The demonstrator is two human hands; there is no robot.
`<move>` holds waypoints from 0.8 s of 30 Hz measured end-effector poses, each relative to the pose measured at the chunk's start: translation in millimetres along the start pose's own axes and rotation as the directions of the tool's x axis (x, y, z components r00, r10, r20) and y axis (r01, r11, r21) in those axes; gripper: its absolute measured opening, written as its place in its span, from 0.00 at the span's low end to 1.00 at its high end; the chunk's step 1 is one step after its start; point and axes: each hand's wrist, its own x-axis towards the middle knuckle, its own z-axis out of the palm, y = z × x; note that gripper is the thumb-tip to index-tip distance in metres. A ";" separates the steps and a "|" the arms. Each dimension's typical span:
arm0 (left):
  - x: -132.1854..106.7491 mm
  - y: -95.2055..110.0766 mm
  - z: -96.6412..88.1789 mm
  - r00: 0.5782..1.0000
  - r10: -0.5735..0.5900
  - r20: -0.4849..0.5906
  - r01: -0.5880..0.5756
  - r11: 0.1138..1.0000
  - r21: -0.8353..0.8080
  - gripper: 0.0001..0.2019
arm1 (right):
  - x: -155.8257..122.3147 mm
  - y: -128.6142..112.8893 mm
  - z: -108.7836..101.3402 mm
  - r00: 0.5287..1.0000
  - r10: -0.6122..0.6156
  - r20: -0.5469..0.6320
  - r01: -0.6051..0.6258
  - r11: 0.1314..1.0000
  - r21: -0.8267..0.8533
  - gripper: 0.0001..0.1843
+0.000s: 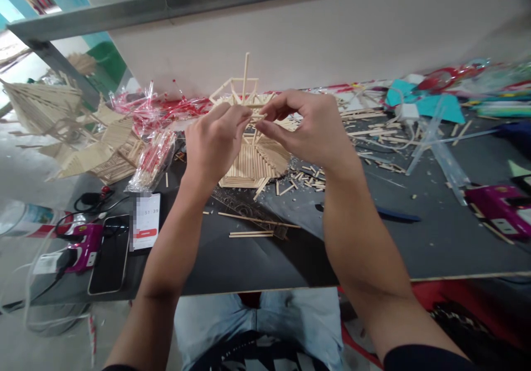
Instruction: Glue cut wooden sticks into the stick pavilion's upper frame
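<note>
A model built of thin wooden sticks (pixel 244 166), with a sloped, ribbed base and an upright stick (pixel 246 75) at its top, stands in the middle of the table. My left hand (pixel 215 139) is at the left of its upper part, fingers pinched at short wooden sticks. From the right, my right hand (pixel 309 125) pinches with thumb and forefinger at the same spot, close to the left fingertips. The fingers partly hide these small sticks and the join between them.
Loose sticks (pixel 377 133) and cut bits (pixel 307 180) lie to the right. A steel ruler (pixel 240 208) and a few sticks lie in front. At left are bagged sticks (pixel 153 158), two phones (pixel 110 255), a purple power block (pixel 89 246) and another stick model (pixel 103 147).
</note>
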 end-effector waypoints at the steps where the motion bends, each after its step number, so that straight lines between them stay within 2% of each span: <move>1: -0.1 0.3 0.3 1.000 -0.002 -0.002 0.002 1.000 -0.003 0.05 | -0.3 0.2 0.3 1.000 0.000 -0.003 0.000 1.000 0.000 0.19; 5: -0.1 2.0 0.2 1.000 -0.014 0.000 0.014 1.000 -0.023 0.05 | -1.2 -1.9 2.1 1.000 0.017 -0.019 -0.017 1.000 -0.002 0.19; 11: 0.6 3.7 -2.1 0.992 -0.089 0.092 0.092 0.995 -0.033 0.06 | -1.3 -6.2 3.6 0.999 0.024 -0.047 -0.025 0.999 -0.027 0.20; 18: -0.9 3.4 1.5 0.999 -0.041 -0.003 0.041 0.999 -0.011 0.05 | -1.6 -3.5 5.4 0.998 0.029 -0.054 -0.030 0.999 -0.025 0.18; 24: -0.4 0.9 -1.2 0.999 -0.030 0.036 0.031 0.999 -0.013 0.05 | -2.1 -3.6 0.6 1.000 -0.008 -0.028 0.007 1.000 -0.010 0.13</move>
